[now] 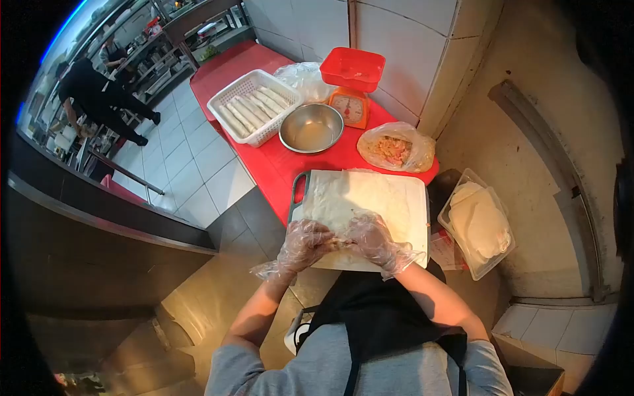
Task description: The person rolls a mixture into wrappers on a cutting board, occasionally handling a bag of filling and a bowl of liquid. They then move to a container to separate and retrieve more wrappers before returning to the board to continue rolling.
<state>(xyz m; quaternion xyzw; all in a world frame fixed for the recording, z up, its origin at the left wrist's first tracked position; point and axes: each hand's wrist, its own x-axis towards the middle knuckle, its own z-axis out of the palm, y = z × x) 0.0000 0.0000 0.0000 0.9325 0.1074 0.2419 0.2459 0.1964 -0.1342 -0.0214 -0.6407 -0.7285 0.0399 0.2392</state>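
Both my hands wear clear plastic gloves and work at the near edge of a thin, pale wrapper sheet (327, 195). It lies on a white cutting board (421, 228) with a dark handle. My left hand (306, 244) has its fingers curled, pinching the sheet's near edge. Close beside it, my right hand (371, 239) is also closed on that edge. A small bit of something light brown shows between the fingertips; the hands largely hide it. Beyond the board sit a steel bowl (311, 129) with a little liquid and a plastic bag of orange-pink filling (395, 150).
A white basket (254, 137) of pale rolls stands on the red table (269, 173). Behind the bowl is an orange scale (350, 109) with a red tray (353, 68). To the right, a clear tub (485, 267) holds pale sheets. A person (92, 89) stands far left.
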